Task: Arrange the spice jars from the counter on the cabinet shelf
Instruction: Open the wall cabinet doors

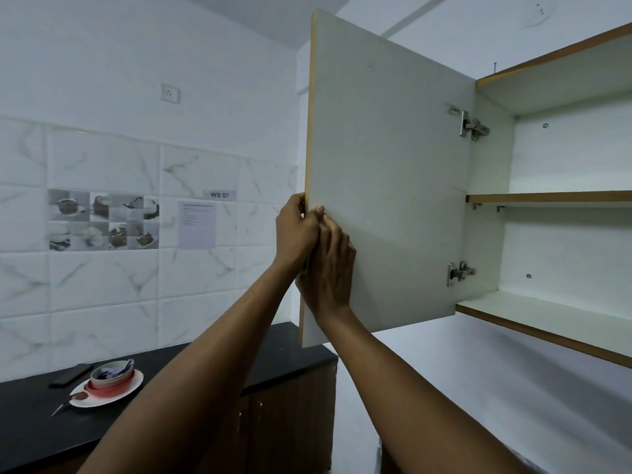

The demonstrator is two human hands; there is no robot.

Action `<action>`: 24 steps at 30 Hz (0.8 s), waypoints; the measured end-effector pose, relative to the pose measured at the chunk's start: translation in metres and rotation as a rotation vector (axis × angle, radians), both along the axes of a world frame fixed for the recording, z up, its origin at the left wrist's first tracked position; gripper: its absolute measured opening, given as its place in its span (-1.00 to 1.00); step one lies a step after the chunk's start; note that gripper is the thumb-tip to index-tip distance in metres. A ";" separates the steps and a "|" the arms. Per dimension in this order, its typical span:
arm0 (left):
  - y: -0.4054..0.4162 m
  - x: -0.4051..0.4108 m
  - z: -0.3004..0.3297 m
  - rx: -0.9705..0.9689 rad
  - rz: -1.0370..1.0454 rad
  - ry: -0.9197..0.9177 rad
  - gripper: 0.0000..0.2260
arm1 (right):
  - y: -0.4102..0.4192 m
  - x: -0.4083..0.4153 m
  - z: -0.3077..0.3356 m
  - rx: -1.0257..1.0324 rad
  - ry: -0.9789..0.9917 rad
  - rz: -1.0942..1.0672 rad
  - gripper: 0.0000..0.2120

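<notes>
The white cabinet door (393, 159) stands swung open to the left on two metal hinges. My left hand (295, 234) grips its wooden-edged free side, fingers wrapped round the edge. My right hand (330, 265) lies against the door's inner face just beside the left hand, fingers reaching the same edge. Behind the door the cabinet (492, 186) shows a middle shelf (554, 197) and a bottom shelf (547, 313), both bare where I can see them. No spice jars are in view.
A black counter (41, 436) runs along the tiled wall at lower left. On it sit a white plate (135, 384) with stacked bowls (111, 374), a spoon and a dark flat object (70, 374). Brown base cabinets (290, 419) stand below.
</notes>
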State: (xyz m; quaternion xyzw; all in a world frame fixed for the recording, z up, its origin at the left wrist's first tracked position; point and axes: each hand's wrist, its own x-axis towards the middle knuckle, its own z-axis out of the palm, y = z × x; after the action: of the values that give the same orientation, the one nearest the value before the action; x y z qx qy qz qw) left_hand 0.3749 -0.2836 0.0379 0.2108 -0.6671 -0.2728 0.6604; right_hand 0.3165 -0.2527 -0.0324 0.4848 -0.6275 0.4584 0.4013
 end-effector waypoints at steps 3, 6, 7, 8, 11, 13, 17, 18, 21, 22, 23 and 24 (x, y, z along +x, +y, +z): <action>0.014 -0.006 -0.003 -0.002 0.042 0.050 -0.68 | 0.008 -0.014 -0.001 0.005 0.098 0.065 -0.21; 0.035 -0.025 -0.003 -0.165 0.227 0.055 -0.41 | 0.029 -0.047 0.003 -0.035 0.167 0.125 -0.18; 0.044 -0.033 -0.001 -0.245 0.278 0.055 -0.36 | 0.039 -0.060 0.007 -0.034 0.180 0.109 -0.19; 0.057 -0.049 0.000 -0.316 0.271 0.067 -0.35 | 0.054 -0.082 0.009 -0.032 0.191 0.054 -0.21; 0.094 -0.097 -0.004 -0.423 0.068 0.086 -0.39 | 0.100 -0.136 0.021 -0.025 0.220 -0.151 -0.36; 0.123 -0.135 -0.012 -0.407 -0.106 0.039 -0.44 | 0.139 -0.174 0.026 -0.024 0.232 -0.329 -0.47; 0.191 -0.218 -0.029 -0.371 -0.452 -0.076 -0.53 | 0.232 -0.243 0.026 0.041 0.225 -0.695 -0.54; 0.209 -0.237 -0.031 -0.354 -0.517 -0.099 -0.55 | 0.256 -0.256 0.025 0.068 0.208 -0.770 -0.53; 0.265 -0.287 -0.028 -0.311 -0.699 -0.156 -0.57 | 0.322 -0.287 0.020 0.170 0.113 -0.991 -0.45; 0.281 -0.299 -0.025 -0.304 -0.747 -0.176 -0.57 | 0.339 -0.295 0.020 0.202 0.080 -1.060 -0.40; 0.302 -0.311 -0.022 -0.292 -0.810 -0.190 -0.56 | 0.361 -0.301 0.019 0.232 0.036 -1.137 -0.32; 0.316 -0.320 -0.019 -0.272 -0.861 -0.206 -0.55 | 0.375 -0.307 0.019 0.240 -0.009 -1.190 -0.24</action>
State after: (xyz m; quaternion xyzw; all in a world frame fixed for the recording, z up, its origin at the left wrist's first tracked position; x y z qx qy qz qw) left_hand 0.0547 0.0324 0.0184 -0.1483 -0.7858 -0.4097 0.4390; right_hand 0.0097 0.1222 -0.0132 0.0906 -0.8399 0.0837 0.5286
